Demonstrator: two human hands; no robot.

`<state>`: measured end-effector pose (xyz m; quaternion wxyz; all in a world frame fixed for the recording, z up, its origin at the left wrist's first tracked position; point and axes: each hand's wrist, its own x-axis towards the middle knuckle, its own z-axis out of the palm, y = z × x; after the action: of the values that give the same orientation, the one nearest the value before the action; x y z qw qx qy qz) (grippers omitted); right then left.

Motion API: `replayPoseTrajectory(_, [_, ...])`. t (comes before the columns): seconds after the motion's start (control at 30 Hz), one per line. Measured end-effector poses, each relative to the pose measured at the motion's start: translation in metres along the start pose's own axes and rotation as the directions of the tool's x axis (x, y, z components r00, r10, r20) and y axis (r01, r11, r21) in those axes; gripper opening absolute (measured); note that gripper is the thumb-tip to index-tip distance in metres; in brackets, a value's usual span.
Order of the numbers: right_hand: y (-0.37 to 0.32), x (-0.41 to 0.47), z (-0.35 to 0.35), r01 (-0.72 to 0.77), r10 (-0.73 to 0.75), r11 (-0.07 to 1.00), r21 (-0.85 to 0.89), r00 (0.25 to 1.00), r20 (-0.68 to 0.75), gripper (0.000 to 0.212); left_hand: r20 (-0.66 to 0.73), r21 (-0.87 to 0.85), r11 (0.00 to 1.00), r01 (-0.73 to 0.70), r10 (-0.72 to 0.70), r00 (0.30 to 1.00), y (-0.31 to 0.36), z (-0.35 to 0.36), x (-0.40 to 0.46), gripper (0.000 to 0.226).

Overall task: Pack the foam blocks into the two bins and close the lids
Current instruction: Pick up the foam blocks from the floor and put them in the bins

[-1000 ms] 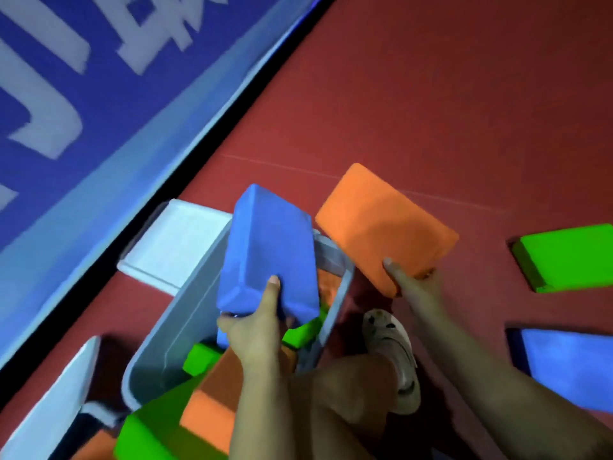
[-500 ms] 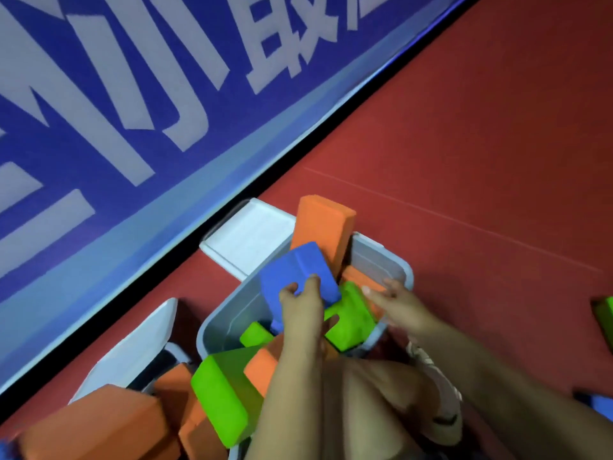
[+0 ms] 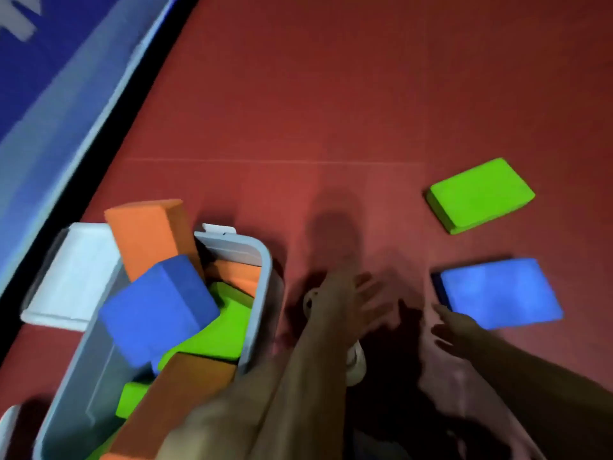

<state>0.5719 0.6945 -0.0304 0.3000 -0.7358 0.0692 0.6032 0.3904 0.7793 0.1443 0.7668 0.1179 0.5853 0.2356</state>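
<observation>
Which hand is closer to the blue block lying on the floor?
The right hand: its fingertips sit right at the near-left corner of the blue block on the floor. The left hand is spread open farther left, between the block and the bin.

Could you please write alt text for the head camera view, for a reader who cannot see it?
Both hands, the left hand and right hand, reach empty and open toward a blue foam block on the red floor, with a green foam block lying beyond it. To their left, a grey bin is crammed with orange, blue and green blocks, its white lid open.
</observation>
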Motion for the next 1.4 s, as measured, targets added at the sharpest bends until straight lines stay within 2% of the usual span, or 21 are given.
replayPoseTrajectory(0.1, [0.020,0.028,-0.038,-0.113,0.139,0.976,0.188,0.981,-0.133,0.019,0.029,0.011,0.992,0.127,-0.127,0.991,-0.010,0.017,0.036,0.028])
replayPoseTrajectory(0.2, [0.021,0.043,-0.047,-0.187,0.248,0.932,0.312,0.954,-0.168,0.020,0.017,0.023,0.978,0.205,-0.205,0.979,-0.023,0.015,0.066,0.037])
replayPoseTrajectory(0.33, [0.017,0.067,-0.037,-0.112,0.192,0.900,0.421,0.969,-0.154,0.051,0.054,-0.068,0.960,0.270,-0.267,0.962,-0.027,0.000,0.090,0.044])
replayPoseTrajectory(0.4, [0.016,0.081,-0.031,-0.100,0.225,0.842,0.530,0.958,-0.177,0.056,0.090,-0.115,0.954,0.276,-0.267,0.960,-0.025,0.001,0.098,0.048])
replayPoseTrajectory(0.47, [0.017,0.094,-0.031,-0.075,0.253,0.787,0.612,0.945,-0.209,0.052,0.119,-0.141,0.947,0.289,-0.274,0.954,-0.027,0.005,0.102,0.046])
replayPoseTrajectory(0.63, [0.020,0.116,-0.027,-0.041,0.252,0.750,0.660,0.940,-0.229,0.050,0.132,-0.200,0.930,0.307,-0.285,0.949,-0.035,-0.003,0.114,0.050])
replayPoseTrajectory(0.7, [0.021,0.118,-0.019,-0.035,0.252,0.708,0.706,0.946,-0.205,0.038,0.119,-0.263,0.916,0.302,-0.280,0.953,-0.035,-0.011,0.120,0.047])
replayPoseTrajectory(0.73, [0.022,0.121,-0.016,-0.047,0.251,0.666,0.745,0.954,-0.165,0.030,0.111,-0.308,0.904,0.295,-0.274,0.955,-0.035,-0.015,0.122,0.046])
replayPoseTrajectory(0.8, [0.022,0.128,-0.009,-0.048,0.269,0.517,0.855,0.957,-0.109,0.021,0.116,-0.354,0.893,0.278,-0.253,0.960,-0.035,-0.024,0.126,0.046])
replayPoseTrajectory(0.83, [0.022,0.129,-0.007,-0.021,0.266,0.506,0.862,0.955,-0.133,0.019,0.116,-0.357,0.895,0.270,-0.244,0.963,-0.033,-0.027,0.127,0.045])
replayPoseTrajectory(0.9, [0.026,0.128,-0.009,0.045,0.276,0.566,0.823,0.931,-0.241,0.023,0.101,-0.352,0.898,0.263,-0.243,0.965,-0.030,-0.028,0.128,0.045])
replayPoseTrajectory(0.93, [0.027,0.131,-0.012,0.051,0.286,0.538,0.842,0.928,-0.239,0.029,0.099,-0.350,0.900,0.260,-0.241,0.966,-0.030,-0.028,0.128,0.045])
replayPoseTrajectory(1.0, [0.026,0.137,-0.014,0.037,0.297,0.554,0.832,0.925,-0.239,0.035,0.129,-0.358,0.895,0.267,-0.236,0.963,-0.029,-0.025,0.128,0.047])
replayPoseTrajectory(1.07, [0.029,0.141,-0.016,0.037,0.299,0.542,0.839,0.925,-0.234,0.034,0.150,-0.352,0.894,0.276,-0.237,0.960,-0.033,-0.022,0.129,0.050])
replayPoseTrajectory(1.17, [0.028,0.137,-0.015,0.020,0.235,0.469,0.883,0.961,-0.146,0.028,0.091,-0.323,0.903,0.282,-0.267,0.959,-0.037,-0.024,0.134,0.045])
replayPoseTrajectory(1.27, [0.018,0.126,0.000,0.051,0.151,0.346,0.937,0.982,-0.110,0.024,0.055,-0.367,0.895,0.254,-0.252,0.966,-0.038,-0.026,0.136,0.046])
replayPoseTrajectory(1.33, [0.009,0.113,0.014,0.045,0.109,0.370,0.928,0.990,-0.092,0.022,0.012,-0.342,0.916,0.208,-0.217,0.976,-0.036,-0.022,0.136,0.042])
replayPoseTrajectory(1.4, [0.004,0.101,0.029,-0.013,0.023,0.419,0.908,1.000,0.003,0.024,-0.009,-0.252,0.951,0.179,-0.187,0.982,-0.036,-0.016,0.135,0.049])
